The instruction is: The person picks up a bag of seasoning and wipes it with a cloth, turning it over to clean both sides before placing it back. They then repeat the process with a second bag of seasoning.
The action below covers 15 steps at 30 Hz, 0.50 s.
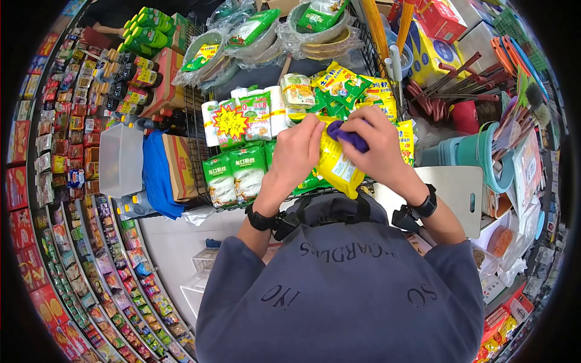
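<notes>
A yellow packet (340,169) hangs between my hands, in front of my chest. My left hand (298,148) pinches its upper left edge. My right hand (378,142) is closed on a bunched purple cloth (350,135), which presses against the upper part of the packet. Behind my hands, yellow and green seasoning packets (344,85) lie heaped in the wire rack. White and green noodle packs (248,172) stand beside my left forearm, with white rolls (277,109) behind them. A small clear-wrapped pack (298,91) lies by the heap.
Plastic-wrapped bowls (321,36) fill the rack's back. At left are a clear bin (121,160), a blue bag (158,172), bottles (142,75) and snack shelves. Teal buckets (493,157) and a white board (451,187) stand right, near my right forearm.
</notes>
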### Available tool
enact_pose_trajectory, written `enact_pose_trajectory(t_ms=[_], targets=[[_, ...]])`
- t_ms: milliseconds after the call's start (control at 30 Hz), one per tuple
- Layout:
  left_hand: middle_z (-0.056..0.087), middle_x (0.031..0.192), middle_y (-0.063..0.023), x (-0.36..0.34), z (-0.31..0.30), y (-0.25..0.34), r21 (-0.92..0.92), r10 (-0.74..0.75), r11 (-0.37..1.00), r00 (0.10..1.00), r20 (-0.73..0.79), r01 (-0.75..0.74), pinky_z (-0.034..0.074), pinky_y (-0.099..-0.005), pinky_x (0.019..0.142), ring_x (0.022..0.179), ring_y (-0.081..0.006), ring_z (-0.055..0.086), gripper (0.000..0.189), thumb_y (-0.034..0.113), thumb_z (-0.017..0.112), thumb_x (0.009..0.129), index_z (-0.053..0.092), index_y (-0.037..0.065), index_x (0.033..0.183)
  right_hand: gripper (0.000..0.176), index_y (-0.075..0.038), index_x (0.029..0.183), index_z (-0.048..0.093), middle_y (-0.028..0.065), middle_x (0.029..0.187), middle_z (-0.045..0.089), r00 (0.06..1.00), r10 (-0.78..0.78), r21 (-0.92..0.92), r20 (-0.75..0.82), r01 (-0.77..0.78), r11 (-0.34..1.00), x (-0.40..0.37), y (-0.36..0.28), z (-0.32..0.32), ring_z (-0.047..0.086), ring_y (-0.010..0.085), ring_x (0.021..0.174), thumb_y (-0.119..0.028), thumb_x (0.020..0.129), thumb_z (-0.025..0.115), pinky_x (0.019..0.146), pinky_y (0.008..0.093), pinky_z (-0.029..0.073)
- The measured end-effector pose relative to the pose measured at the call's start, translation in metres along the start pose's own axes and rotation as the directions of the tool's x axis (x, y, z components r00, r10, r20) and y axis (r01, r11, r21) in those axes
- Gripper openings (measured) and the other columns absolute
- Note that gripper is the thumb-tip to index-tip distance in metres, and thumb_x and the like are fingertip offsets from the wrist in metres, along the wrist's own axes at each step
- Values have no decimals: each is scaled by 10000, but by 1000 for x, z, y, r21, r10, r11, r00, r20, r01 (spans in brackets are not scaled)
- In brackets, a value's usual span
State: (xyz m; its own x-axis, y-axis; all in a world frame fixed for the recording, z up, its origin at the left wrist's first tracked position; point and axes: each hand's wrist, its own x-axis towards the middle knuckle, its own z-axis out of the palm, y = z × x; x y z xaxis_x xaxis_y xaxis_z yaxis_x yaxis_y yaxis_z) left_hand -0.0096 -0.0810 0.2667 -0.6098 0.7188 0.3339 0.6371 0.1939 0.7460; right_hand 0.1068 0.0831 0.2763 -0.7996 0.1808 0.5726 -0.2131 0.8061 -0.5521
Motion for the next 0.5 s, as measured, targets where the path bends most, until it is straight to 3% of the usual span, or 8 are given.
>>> enact_pose_trajectory(t_ms=[33,100,300,433,500], targets=[[580,678,-211,0,0,-1,-1,1,1000,1000,0,-1,442,-472,526,617,-417,620,175,100,611,1021,544,4,891,238,-60,928,673,99,929,614,999,34,-8,-14,-34,999,3,5,-2,613,314,861,-63,724,796,724,418,508],[598,657,-184,-3,1,-3,-25,156,987,988,1,-156,451,-417,515,576,-363,640,124,84,620,1006,600,5,912,208,-50,931,676,105,921,614,999,44,-14,-12,-44,999,10,12,-5,611,321,844,-82,759,788,720,417,504],[585,698,-170,-6,1,-3,-27,233,972,972,-3,-233,465,-451,532,601,-368,621,125,64,664,970,582,0,900,173,-19,929,691,129,879,620,951,188,222,246,-244,944,28,8,-13,630,324,857,-133,818,760,741,408,504],[588,698,-172,-4,1,-1,-28,265,964,964,-23,-266,464,-444,528,590,-371,617,116,56,661,974,587,2,902,168,4,951,696,124,924,632,942,125,215,311,-198,956,36,9,-9,646,291,821,-113,844,754,752,375,507],[592,689,-174,-5,-1,-7,1,195,981,978,-78,-195,457,-441,519,575,-371,615,131,52,653,981,578,2,886,171,-7,978,730,120,939,634,947,52,237,317,-132,963,34,12,-11,644,291,838,-115,848,756,760,379,509]])
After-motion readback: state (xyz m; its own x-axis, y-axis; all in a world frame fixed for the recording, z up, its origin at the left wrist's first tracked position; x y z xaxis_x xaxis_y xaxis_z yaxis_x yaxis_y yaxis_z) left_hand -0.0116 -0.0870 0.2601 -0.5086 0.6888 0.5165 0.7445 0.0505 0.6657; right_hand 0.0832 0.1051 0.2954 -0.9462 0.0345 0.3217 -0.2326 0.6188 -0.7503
